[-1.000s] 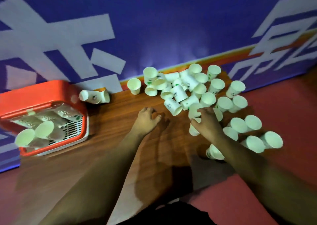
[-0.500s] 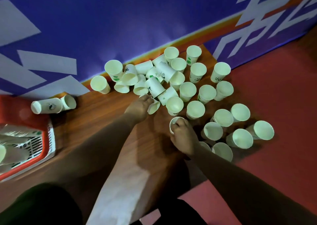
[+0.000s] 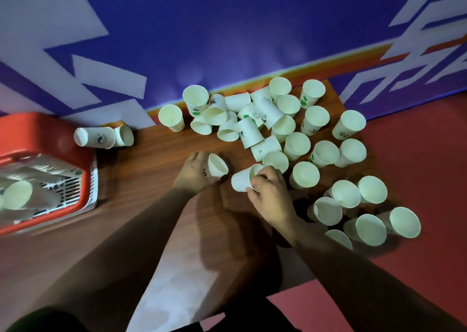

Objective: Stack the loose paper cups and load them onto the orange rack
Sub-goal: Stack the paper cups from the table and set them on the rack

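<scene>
Several loose white paper cups (image 3: 295, 144) lie and stand in a heap across the right half of the wooden table (image 3: 151, 169). My left hand (image 3: 195, 173) grips one cup (image 3: 217, 164) tilted with its mouth toward the right. My right hand (image 3: 267, 187) holds another cup (image 3: 242, 178) on its side, bottom pointing left at the first cup's mouth. The two cups are a small gap apart. The orange rack (image 3: 38, 132) sits at the left edge with stacked cups (image 3: 17, 195) lying in it.
A short stack of cups (image 3: 101, 137) lies on its side between the rack and the heap. A blue and white banner wall (image 3: 227, 28) rises right behind the table. Red floor (image 3: 417, 167) lies beyond the table's right edge, where several cups stand close.
Both hands reached into the heap, each took one cup, and they now bring the two cups toward each other. The view swung right and back, so the rack returned at the left.
</scene>
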### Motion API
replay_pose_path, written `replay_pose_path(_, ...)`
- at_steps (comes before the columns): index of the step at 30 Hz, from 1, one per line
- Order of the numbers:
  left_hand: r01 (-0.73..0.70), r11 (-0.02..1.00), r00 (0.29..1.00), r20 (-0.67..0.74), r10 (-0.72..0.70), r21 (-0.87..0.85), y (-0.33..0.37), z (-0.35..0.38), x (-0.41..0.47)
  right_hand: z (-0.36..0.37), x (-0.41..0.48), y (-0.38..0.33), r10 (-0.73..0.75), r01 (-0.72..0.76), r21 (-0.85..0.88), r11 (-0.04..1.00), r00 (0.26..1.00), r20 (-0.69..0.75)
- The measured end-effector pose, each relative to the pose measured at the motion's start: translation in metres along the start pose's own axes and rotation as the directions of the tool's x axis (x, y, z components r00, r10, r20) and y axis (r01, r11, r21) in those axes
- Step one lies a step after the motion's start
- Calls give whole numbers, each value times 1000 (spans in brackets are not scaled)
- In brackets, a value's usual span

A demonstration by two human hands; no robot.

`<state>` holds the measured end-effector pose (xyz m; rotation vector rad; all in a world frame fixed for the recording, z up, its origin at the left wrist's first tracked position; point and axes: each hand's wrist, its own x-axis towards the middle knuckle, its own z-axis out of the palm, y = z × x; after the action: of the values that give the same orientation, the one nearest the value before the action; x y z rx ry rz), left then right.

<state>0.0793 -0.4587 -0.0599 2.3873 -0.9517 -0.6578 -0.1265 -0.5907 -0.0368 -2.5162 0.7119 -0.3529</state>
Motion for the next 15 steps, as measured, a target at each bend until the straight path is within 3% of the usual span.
replay_pose_path(3, 164, 955, 974, -114, -196, -246, -26, -39, -28, -1, 14, -30, -17, 23, 91, 996, 997, -70)
replay_pose_path(5, 194, 901, 947, -166, -276, -388, -43, -67, -51, 2, 27, -55, -26, 41, 173, 984, 996, -88)
replay_pose_path(8, 160, 817, 894, -270, -358, -554, -68, -109, -91, 8, 49, -107, 21, -36, 257, 966, 998, 61)
replay_pose_path(11, 114, 723, 834, -331, -442, -681, -96, -142, -132, 17, 63, -161, -30, -36, 281, 959, 974, 226)
replay_pose_path(15, 87, 711, 730, -442, -522, -698, -147, -188, -186, 38, 71, -241, -96, -18, 358, 933, 950, 297)
